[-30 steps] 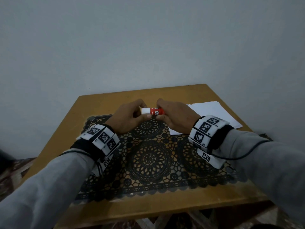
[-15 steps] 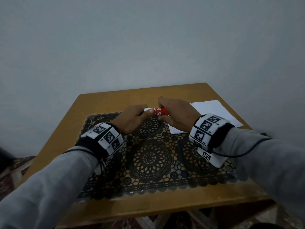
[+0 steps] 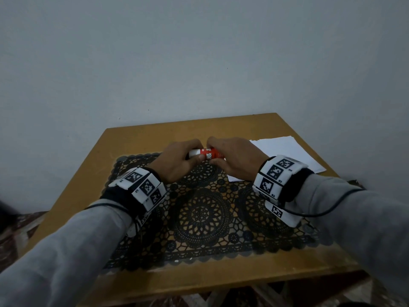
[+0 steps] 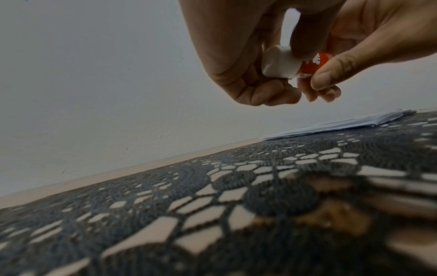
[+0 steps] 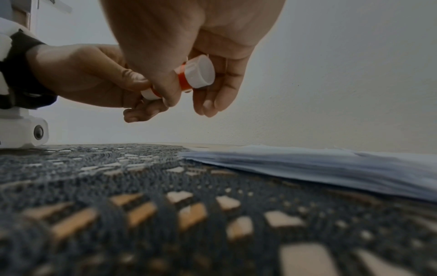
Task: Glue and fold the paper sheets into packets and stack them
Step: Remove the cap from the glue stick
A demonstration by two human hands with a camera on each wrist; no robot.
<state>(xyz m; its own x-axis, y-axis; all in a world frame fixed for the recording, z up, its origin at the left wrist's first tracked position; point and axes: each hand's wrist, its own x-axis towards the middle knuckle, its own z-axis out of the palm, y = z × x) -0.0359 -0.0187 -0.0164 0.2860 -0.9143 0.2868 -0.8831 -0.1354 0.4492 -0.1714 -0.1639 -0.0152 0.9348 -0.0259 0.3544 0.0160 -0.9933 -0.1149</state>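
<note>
From the head view, a red cylindrical glue stick with white ends [image 3: 207,154] lies sideways in the air above the far edge of a black lace-patterned mat [image 3: 203,214], held between both hands. The left hand [image 3: 177,161] pinches the white cap end with thumb and fingers; the right hand [image 3: 235,159] grasps the red body. A stack of white paper sheets [image 3: 285,151] rests at about two o'clock from the mat's centre, partly on the mat and partly on the square wooden table [image 3: 141,138] (the right hand hides its near corner).

From the left wrist view, the left hand [image 4: 236,56] has its thumb and curled fingers round the white cap, and the right hand [image 4: 369,46] grips the glue stick [image 4: 380,65] by the red barrel. The paper sheets [image 4: 354,125] lie flat at three o'clock on the mat [image 4: 212,214].

From the right wrist view, the right hand [image 5: 189,46] clasps the glue stick [image 5: 187,78], its white twist base facing the camera. The left hand [image 5: 89,74] holds the far end. The paper sheets [image 5: 319,164] lie at four o'clock, overlapping the mat [image 5: 141,205].
</note>
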